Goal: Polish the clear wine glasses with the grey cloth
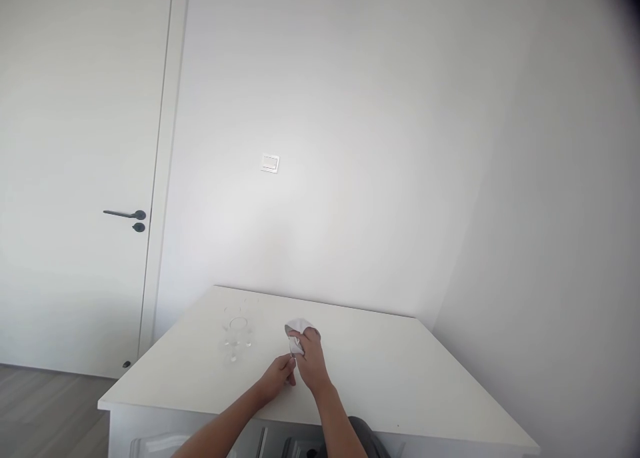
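My right hand [311, 359] is closed around a crumpled white and grey cloth [300, 325] above the front half of the white tabletop [385, 365]. Just below and to its left, my left hand [277, 375] pinches something small and shiny right under the cloth; the fingers hide most of it, so its kind cannot be made out. The two hands are almost touching. Left of them stands a clear, see-through object [239, 323] with a round rim and several glinting spots below it; its outline is faint against the white surface.
Behind the table rises a white wall with a light switch [271, 163]. A white door [75, 145] with a dark handle [125, 214] is on the left, above grey wood flooring [45, 405]. Panelled cabinet fronts [160, 445] lie under the table's front edge.
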Tool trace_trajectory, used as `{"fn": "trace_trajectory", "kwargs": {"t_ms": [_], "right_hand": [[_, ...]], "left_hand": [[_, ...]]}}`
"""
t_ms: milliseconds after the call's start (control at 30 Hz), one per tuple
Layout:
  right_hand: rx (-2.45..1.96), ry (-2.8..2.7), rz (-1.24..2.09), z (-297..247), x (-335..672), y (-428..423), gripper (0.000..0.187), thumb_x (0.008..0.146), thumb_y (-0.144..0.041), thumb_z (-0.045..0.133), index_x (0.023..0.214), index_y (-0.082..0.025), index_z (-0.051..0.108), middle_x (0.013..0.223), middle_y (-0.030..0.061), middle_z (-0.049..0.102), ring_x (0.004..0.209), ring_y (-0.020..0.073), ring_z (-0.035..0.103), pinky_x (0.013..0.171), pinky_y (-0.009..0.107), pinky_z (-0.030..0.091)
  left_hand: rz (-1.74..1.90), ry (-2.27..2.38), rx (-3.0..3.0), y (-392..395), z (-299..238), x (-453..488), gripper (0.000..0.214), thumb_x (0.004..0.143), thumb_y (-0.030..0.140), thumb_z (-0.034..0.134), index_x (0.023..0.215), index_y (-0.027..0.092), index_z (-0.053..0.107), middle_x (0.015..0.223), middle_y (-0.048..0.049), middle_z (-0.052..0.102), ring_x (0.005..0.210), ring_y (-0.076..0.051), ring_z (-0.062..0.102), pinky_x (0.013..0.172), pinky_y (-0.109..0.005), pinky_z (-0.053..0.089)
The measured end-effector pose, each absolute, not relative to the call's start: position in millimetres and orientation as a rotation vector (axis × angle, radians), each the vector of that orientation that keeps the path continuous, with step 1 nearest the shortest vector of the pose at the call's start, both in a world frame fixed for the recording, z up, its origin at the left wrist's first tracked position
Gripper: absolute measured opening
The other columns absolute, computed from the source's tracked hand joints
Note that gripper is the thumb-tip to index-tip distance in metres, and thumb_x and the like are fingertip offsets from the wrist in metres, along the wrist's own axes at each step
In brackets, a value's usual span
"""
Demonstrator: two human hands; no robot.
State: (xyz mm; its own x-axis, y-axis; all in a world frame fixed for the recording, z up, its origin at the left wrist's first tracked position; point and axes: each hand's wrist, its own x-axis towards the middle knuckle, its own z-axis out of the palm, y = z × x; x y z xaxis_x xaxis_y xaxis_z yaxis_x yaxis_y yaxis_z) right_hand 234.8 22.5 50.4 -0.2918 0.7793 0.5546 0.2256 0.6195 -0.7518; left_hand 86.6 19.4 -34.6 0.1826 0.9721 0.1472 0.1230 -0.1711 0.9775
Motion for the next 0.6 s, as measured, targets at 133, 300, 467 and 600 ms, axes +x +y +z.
{"fn": "trace_trajectory", "kwargs": {"t_ms": [133,300,467,600], "right_hand": [[-0.841,-1.930,0.550,47,234,26,0.057,0.071,-0.009,0.054,0.120,-0.027,0.077,0.123,0.0075,0.068,0.127,0.0294,0.053,0.115,0.047,0.035],[-0.976,-1.238,1.114,48,228,33,0.045,0.092,-0.054,0.056,0.114,-0.019,0.074,0.112,0.0115,0.074,0.102,0.0285,0.068,0.090,0.041,0.053],[-0.885,-0.874,1.479,39,227,40,0.050,0.084,-0.061,0.067,0.107,-0.017,0.073,0.106,0.0096,0.077,0.094,0.0261,0.072,0.080,0.035,0.057],[-0.903,-0.903,1.394,38,230,39,0.048,0.084,-0.060,0.066,0.104,-0.017,0.072,0.103,0.0093,0.077,0.095,0.0271,0.072,0.078,0.036,0.057]], "left_hand": [[1.123,1.112,1.581,19,-33,86,0.067,0.084,0.086,0.043,0.074,0.021,0.055,0.061,-0.0028,0.060,0.063,-0.019,0.052,0.071,-0.035,0.040],[1.115,1.115,1.637,14,-26,86,0.064,0.089,0.081,0.041,0.066,0.022,0.050,0.061,-0.0033,0.061,0.066,-0.020,0.052,0.073,-0.034,0.040],[1.141,1.123,1.510,11,-21,86,0.069,0.080,0.090,0.044,0.067,0.023,0.048,0.057,0.0005,0.056,0.058,-0.015,0.043,0.061,-0.031,0.034],[1.226,1.104,1.362,14,-24,85,0.069,0.077,0.091,0.047,0.074,0.022,0.048,0.058,0.0019,0.058,0.054,-0.013,0.040,0.057,-0.028,0.030]]}}
